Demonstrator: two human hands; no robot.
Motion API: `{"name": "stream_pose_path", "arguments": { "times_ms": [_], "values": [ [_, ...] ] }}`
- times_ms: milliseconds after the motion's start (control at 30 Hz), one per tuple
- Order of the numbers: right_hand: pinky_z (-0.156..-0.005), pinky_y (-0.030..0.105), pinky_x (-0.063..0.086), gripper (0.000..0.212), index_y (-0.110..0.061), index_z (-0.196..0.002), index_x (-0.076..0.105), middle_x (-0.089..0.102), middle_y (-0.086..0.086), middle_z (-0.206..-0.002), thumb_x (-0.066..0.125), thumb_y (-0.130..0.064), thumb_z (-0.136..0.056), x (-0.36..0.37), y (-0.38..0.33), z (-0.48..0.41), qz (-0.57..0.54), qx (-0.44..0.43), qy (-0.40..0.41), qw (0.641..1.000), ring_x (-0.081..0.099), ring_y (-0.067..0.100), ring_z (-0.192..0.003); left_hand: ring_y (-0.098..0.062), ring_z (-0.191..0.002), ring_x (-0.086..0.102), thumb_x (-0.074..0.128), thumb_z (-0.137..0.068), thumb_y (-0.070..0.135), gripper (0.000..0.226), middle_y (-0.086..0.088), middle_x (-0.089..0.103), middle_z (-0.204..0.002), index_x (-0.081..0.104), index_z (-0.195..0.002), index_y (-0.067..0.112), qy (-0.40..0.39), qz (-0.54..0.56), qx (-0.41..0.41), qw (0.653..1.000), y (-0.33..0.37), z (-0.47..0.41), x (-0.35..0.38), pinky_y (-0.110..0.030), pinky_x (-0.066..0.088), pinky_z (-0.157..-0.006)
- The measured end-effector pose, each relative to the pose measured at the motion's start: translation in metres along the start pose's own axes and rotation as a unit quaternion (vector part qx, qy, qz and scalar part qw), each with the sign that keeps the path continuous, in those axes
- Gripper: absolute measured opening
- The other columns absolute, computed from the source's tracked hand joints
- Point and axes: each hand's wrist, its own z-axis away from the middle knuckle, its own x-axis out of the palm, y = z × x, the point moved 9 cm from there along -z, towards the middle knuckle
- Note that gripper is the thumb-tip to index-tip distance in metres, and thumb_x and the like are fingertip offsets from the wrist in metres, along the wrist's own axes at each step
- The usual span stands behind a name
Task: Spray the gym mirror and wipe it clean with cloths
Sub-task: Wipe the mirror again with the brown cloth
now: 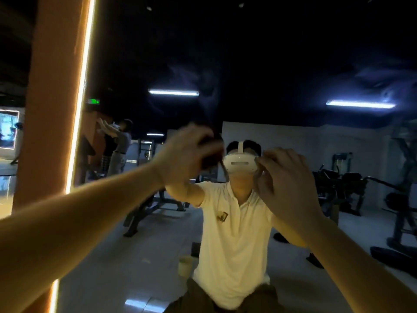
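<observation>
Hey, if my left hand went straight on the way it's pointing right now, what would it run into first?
Likely the mirror: the left hand, gripping a dark cloth, points forward and up at the glass. The cloth would meet it first; whether it already touches is unclear.

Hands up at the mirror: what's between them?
Head view: a white headset reflected in the mirror lies between the left hand, gripping a dark cloth, and the right hand.

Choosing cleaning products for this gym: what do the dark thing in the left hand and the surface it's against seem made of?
Dark cloth: probably soft fabric, matte; it bunches and droops from the left hand. Mirror: glossy glass, since it reflects the person and ceiling lights; hazy smears show.
</observation>
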Motion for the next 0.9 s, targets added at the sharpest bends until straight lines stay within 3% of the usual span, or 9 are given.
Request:
{"name": "stream_pose_path", "arguments": {
  "times_ms": [167, 233, 300, 400, 533, 667, 767, 833, 900],
  "values": [
    [-0.088, 0.045, 0.049, 0.031, -0.009, -0.111, 0.073, 0.064, 0.010, -0.122, 0.051, -0.022, -0.092, 0.004, 0.002, 0.003, 0.009, -0.009, -0.003, 1.000, 0.059, 0.028, -0.108, -0.035, -0.122, 0.049, 0.056, -0.094, 0.014, 0.045, -0.012, 0.052, -0.134, 0.063, -0.138, 0.021, 0.144, -0.006, -0.340, 0.929, -0.128, -0.060, -0.048, -0.049, 0.049, -0.103],
    [-0.087, 0.044, 0.049, 0.033, -0.009, -0.111, 0.073, 0.065, 0.009, -0.122, 0.048, -0.022, -0.093, 0.001, 0.003, 0.003, -0.010, -0.016, 0.007, 1.000, 0.060, 0.027, -0.108, -0.033, -0.121, 0.049, 0.057, -0.094, 0.013, 0.043, -0.011, 0.052, -0.133, 0.065, -0.136, 0.022, 0.172, 0.006, -0.373, 0.912, -0.107, -0.062, -0.048, -0.042, 0.048, -0.102],
    [-0.087, 0.044, 0.050, 0.037, -0.010, -0.113, 0.071, 0.065, 0.008, -0.120, 0.044, -0.024, -0.092, -0.003, 0.010, -0.004, -0.041, -0.006, 0.021, 0.999, 0.059, 0.024, -0.106, -0.031, -0.119, 0.048, 0.063, -0.089, 0.017, 0.044, -0.010, 0.053, -0.132, 0.064, -0.133, 0.022, 0.150, 0.039, -0.293, 0.943, -0.057, -0.059, -0.033, -0.035, 0.042, -0.100],
    [-0.101, 0.053, 0.048, 0.039, -0.010, -0.127, 0.064, 0.059, 0.010, -0.133, 0.049, -0.021, -0.093, -0.011, 0.033, -0.031, -0.056, 0.045, 0.027, 0.997, 0.056, 0.028, -0.120, -0.030, -0.115, 0.048, 0.074, -0.078, 0.028, 0.056, -0.010, 0.056, -0.128, 0.064, -0.133, 0.022, 0.034, 0.059, -0.033, 0.997, 0.038, -0.039, -0.007, -0.040, 0.048, -0.094],
    [-0.118, 0.056, 0.033, 0.057, -0.008, -0.147, 0.049, 0.039, 0.016, -0.159, 0.058, -0.023, -0.093, -0.021, 0.062, -0.078, 0.038, 0.075, 0.021, 0.996, 0.037, 0.037, -0.146, -0.027, -0.120, 0.048, 0.079, -0.078, 0.035, 0.065, -0.011, 0.055, -0.134, 0.059, -0.140, 0.026, -0.053, -0.005, 0.160, 0.986, 0.044, -0.031, 0.005, -0.043, 0.052, -0.097],
    [-0.124, 0.057, 0.020, 0.065, -0.009, -0.160, 0.031, 0.023, 0.015, -0.169, 0.025, -0.039, -0.103, -0.005, 0.087, -0.085, 0.117, 0.074, -0.004, 0.990, 0.019, 0.033, -0.157, -0.041, -0.130, 0.046, 0.070, -0.088, 0.026, 0.064, -0.020, 0.043, -0.150, 0.052, -0.150, 0.027, 0.061, -0.071, -0.125, 0.988, -0.106, -0.084, -0.031, -0.051, 0.046, -0.110],
    [-0.127, 0.054, 0.014, 0.067, -0.011, -0.162, 0.027, 0.019, 0.013, -0.170, 0.021, -0.042, -0.103, 0.005, 0.092, -0.082, 0.123, 0.056, 0.002, 0.991, 0.014, 0.030, -0.158, -0.043, -0.132, 0.043, 0.054, -0.100, 0.023, 0.048, -0.019, 0.042, -0.151, 0.054, -0.148, 0.021, 0.151, -0.046, -0.368, 0.916, -0.163, -0.092, -0.052, -0.053, 0.045, -0.109],
    [-0.127, 0.053, 0.012, 0.067, -0.011, -0.161, 0.029, 0.021, 0.013, -0.170, 0.023, -0.042, -0.102, 0.003, 0.091, -0.083, 0.111, 0.058, 0.017, 0.992, 0.015, 0.029, -0.158, -0.041, -0.136, 0.039, 0.052, -0.098, 0.018, 0.049, -0.017, 0.042, -0.152, 0.055, -0.148, 0.018, 0.183, -0.014, -0.400, 0.898, -0.137, -0.104, -0.049, -0.049, 0.040, -0.115],
    [-0.127, 0.053, 0.012, 0.068, -0.010, -0.161, 0.031, 0.022, 0.013, -0.169, 0.024, -0.042, -0.101, 0.002, 0.089, -0.083, 0.104, 0.061, 0.028, 0.992, 0.016, 0.029, -0.158, -0.037, -0.142, 0.035, 0.057, -0.095, 0.014, 0.054, -0.013, 0.042, -0.155, 0.053, -0.148, 0.017, 0.186, 0.032, -0.323, 0.927, -0.084, -0.121, -0.037, -0.048, 0.036, -0.119]
  ]
}}
